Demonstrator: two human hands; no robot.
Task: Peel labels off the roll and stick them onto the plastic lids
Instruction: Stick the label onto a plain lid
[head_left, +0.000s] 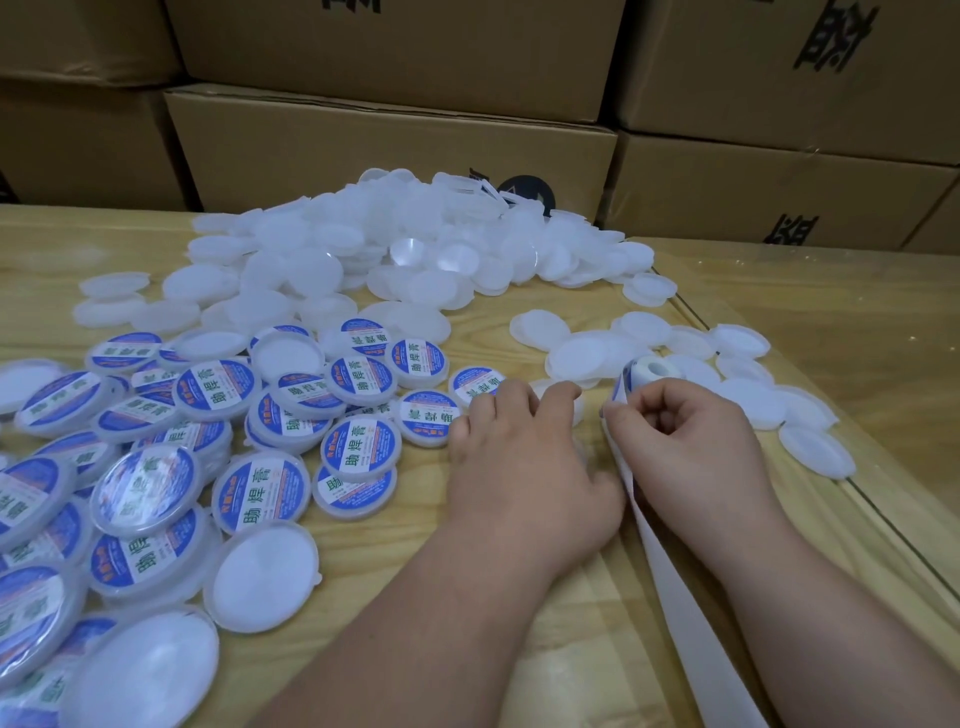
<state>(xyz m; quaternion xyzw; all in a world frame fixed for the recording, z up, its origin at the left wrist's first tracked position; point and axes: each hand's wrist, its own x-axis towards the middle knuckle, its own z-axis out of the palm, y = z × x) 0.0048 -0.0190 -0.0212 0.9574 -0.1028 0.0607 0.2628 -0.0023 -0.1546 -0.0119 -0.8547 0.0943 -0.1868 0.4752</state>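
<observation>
Right hand (685, 441) pinches label roll (647, 376) at 3 o'clock of tabletop (519, 597), left hand (524, 457) flat on a bare lid (563, 397); labels look thin, floppy, sticky, so grab by the edge.

Head view: dim, even, cool-toned overhead light; wide-angle distortion.
Stacked brown cardboard boxes (395, 140) were underexposed. Soft glare showed on the glossy blue-and-white labelled round plastic lids (145, 488) and the pale wooden tabletop (857, 332). Shadows were faint. Edges bowed and smeared; the far heap of plain translucent white lids (395, 244) was soft.
</observation>
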